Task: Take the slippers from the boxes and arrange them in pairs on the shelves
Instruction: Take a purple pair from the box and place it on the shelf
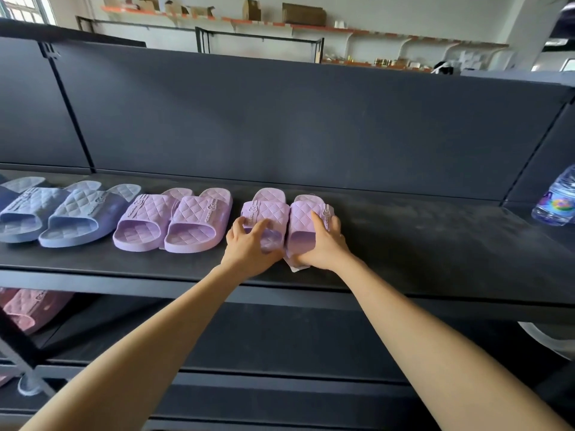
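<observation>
Aligning at frame centre: left-hand grip (pixel 249 244) clasps one lilac quilted rubber slipper (pixel 270 211), right-hand grip (pixel 325 244) clasps the other slipper (pixel 306 213); set ends level, sides parallel.

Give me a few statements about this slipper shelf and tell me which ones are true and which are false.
1. The left hand and the right hand each grip one slipper of the rightmost purple pair on the shelf. True.
2. The blue pair sits to the right of both purple pairs. False: it lies to the left of the other purple pair.
3. A water bottle stands at the shelf's right end. True.
4. Green slippers lie on the lower shelf. False: pink slippers lie there, at the left.
</observation>
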